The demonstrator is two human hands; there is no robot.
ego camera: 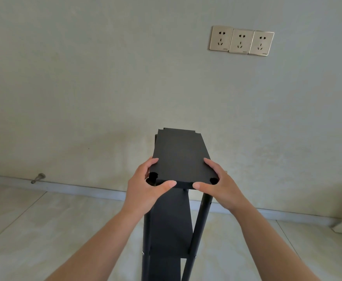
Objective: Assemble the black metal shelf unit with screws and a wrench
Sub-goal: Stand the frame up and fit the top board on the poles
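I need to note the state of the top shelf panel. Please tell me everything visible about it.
The top shelf panel is a flat, matte black rectangle, metal by its look, with notched far corners and round holes at the near corners. It lies level on top of the black posts. The left hand and right hand grip its near corners.

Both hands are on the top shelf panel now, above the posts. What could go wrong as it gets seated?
1. The top shelf panel has corner holes; if these miss the black posts, it may jam or sit tilted.
2. The left hand and right hand grip the near corners, thumbs under the edge, so they could get pinched.
3. The tall, narrow frame might tip under uneven pressure.
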